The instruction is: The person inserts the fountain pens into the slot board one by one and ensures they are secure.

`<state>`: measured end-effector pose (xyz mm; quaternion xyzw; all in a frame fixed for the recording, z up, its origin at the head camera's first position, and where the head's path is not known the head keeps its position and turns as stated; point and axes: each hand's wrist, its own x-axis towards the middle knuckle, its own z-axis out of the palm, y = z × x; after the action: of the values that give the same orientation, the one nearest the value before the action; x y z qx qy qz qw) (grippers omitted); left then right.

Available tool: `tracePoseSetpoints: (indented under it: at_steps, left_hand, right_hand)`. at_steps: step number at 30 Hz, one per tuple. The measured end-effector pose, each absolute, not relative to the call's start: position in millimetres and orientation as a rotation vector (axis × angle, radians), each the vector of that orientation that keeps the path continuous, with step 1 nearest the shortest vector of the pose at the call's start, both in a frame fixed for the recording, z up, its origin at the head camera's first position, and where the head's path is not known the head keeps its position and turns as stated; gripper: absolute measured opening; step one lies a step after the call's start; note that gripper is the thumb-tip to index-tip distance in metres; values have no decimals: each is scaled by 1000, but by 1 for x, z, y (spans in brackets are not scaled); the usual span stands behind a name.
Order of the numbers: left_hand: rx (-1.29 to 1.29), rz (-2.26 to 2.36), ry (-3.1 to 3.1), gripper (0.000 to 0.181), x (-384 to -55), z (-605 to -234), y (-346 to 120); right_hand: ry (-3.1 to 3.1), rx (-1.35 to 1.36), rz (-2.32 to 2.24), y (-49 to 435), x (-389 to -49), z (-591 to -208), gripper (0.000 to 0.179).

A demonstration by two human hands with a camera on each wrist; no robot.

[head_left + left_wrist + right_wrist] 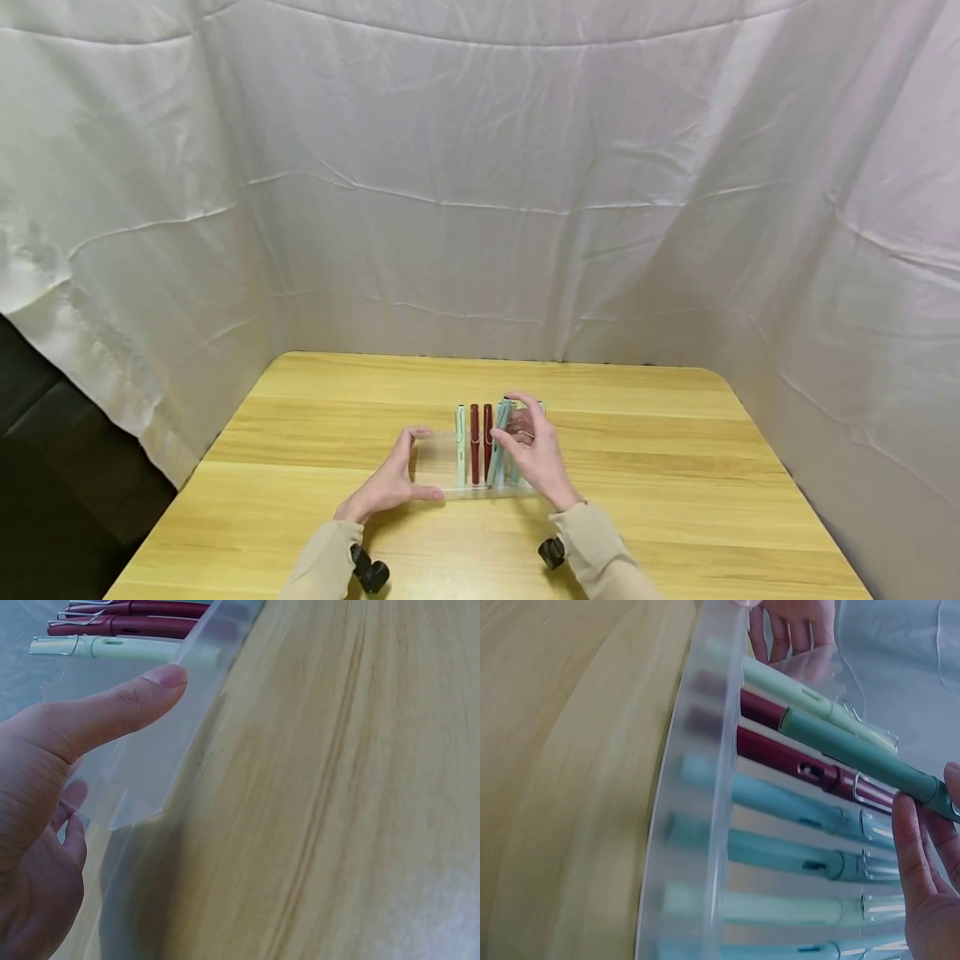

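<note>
A clear plastic pen tray (435, 467) lies on the table with several pens side by side in it. My left hand (390, 483) grips its left end, thumb on the near edge and fingers at the far side. My right hand (542, 454) pinches a teal pen (862, 754) by one end, tilted above the row and overlapping the dark red pens (769, 750). A mint green pen (461, 450) lies left of the red ones. To their right are a light blue pen (780, 799), another teal pen (776, 851), a pale green pen (780, 907) and more blue.
The wooden table (675, 467) extends around the tray on all sides. Pale grey cloth (480, 208) hangs behind it and at both sides. A dark surface (52, 467) shows at the lower left. Each wrist carries a black camera (370, 571).
</note>
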<state>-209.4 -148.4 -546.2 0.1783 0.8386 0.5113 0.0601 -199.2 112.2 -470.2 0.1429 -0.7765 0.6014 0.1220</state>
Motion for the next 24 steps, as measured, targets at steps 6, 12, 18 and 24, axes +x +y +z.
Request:
tracePoseSetpoints:
  at_steps: [6, 12, 18, 24]
  left_hand:
    - [539, 1531, 2556, 103, -210, -547, -148]
    - [550, 1528, 2567, 103, -211, -546, -147]
    - [557, 1526, 2575, 102, -212, -546, -147]
    - [564, 1519, 2577, 101, -211, -547, -147]
  right_hand:
    - [-2224, 455, 1743, 101, -191, -458, 56]
    - [-2226, 467, 1712, 89, -195, -463, 56]
    - [-2223, 490, 1684, 80, -211, -490, 61]
    - [-2196, 595, 1623, 72, -211, -501, 55]
